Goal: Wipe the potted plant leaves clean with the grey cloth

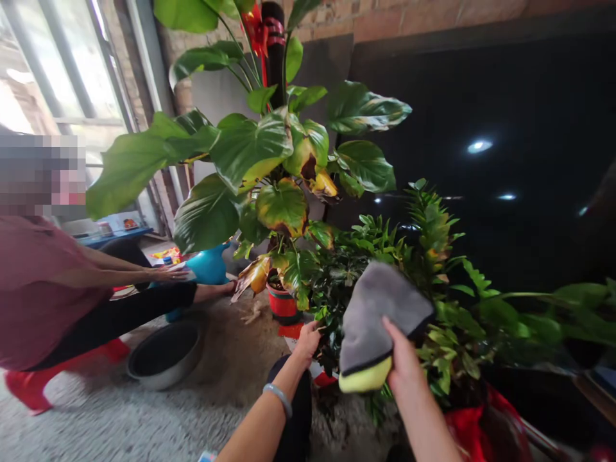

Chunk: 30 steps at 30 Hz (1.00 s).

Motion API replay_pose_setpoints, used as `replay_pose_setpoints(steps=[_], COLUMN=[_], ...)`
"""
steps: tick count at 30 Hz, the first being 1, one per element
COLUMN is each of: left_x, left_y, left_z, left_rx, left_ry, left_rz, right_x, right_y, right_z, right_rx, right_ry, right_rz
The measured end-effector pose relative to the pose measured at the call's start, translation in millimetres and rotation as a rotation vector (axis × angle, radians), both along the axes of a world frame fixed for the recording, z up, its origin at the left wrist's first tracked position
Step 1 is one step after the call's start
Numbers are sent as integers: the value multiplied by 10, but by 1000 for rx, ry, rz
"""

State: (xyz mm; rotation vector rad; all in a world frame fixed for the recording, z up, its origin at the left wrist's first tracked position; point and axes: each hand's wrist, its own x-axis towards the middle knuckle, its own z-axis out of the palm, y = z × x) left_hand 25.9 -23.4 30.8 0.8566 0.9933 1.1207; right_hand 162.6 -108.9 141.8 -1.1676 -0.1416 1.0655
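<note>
My right hand [400, 359] grips a cloth [378, 314], grey on one side and yellow on the other, folded over and held up in front of the low plants. My left hand [307, 343], with a bracelet on its wrist, reaches to the edge of a dark green leafy plant [337, 289]. Its fingers are drawn together at the small leaves; what they pinch, if anything, is hidden. Just beyond stands a tall large-leaved plant [253, 144] with some yellow and brown leaves, in a red and dark pot [283, 305].
At the left a person [43, 282] sits on a red stool [67, 372], hands by a blue watering can [209, 263]. A grey basin [166, 353] lies on the concrete floor. More plants [481, 314] stand at the right before a dark shiny panel [481, 179].
</note>
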Motion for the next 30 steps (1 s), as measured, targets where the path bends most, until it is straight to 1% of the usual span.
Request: replay_pose_setpoints(steps=[2,3,4,5,6,7,9,10,11,12,13,14,15,17,18,19,20,21,22,24,25,26,27,28,29,30], left_x=[-8,-11,-14,-15,-15,-14,-10,-9,-10,-12,-17,-23,-31,-45,-50,-53,-53,-51,-46,-34,-28,-23,-20,-18,-18,-21], left_y=[-1,-1,0,0,0,-1,-4,-6,-9,-11,-12,-11,-10,-2,2,6,8,10,9,4,1,-4,-8,-12,-14,-14], left_z=[2,2,2,1,-1,-4,-10,-11,-11,-8,-1,8,19,42,49,53,52,46,37,15,5,-4,-11,-16,-20,-22], left_rx=[7,11,15,16,14,10,-5,-13,-20,-24,-26,-25,-19,4,20,28,27,16,1,-36,-47,-53,-56,-56,-53,-44], left_ry=[-22,-32,-40,-44,-44,-42,-35,-32,-28,-24,-20,-17,-14,-5,-3,-2,-1,2,4,16,24,31,36,41,42,40], left_rz=[-17,-27,-30,-26,-14,-2,10,7,1,-7,-13,-18,-25,-43,-45,-46,-47,-46,-46,-47,-44,-38,-31,-25,-18,-14], right_x=[-153,-198,-212,-193,-143,-73,88,154,193,201,173,114,31,-154,-230,-278,-292,-272,-219,-62,17,79,114,118,92,41], right_y=[-208,-327,-431,-504,-534,-515,-345,-220,-93,18,96,129,112,-58,-186,-318,-435,-518,-555,-479,-382,-264,-145,-44,27,59], right_z=[-210,-251,-238,-172,-64,69,330,419,463,454,394,290,156,-124,-225,-276,-268,-200,-86,208,341,436,480,465,391,264], right_rx=[-26,-27,-21,-6,8,20,43,47,39,23,5,-16,-33,-49,-50,-47,-48,-46,-36,2,23,41,48,39,20,-2], right_ry=[-34,-72,-121,-181,-242,-297,-376,-377,-347,-298,-245,-191,-138,-69,-59,-64,-79,-101,-123,-173,-203,-224,-227,-208,-168,-122], right_rz=[99,125,119,73,-16,-135,-371,-425,-415,-354,-260,-154,-51,124,188,225,223,174,88,-153,-269,-343,-358,-315,-232,-122])
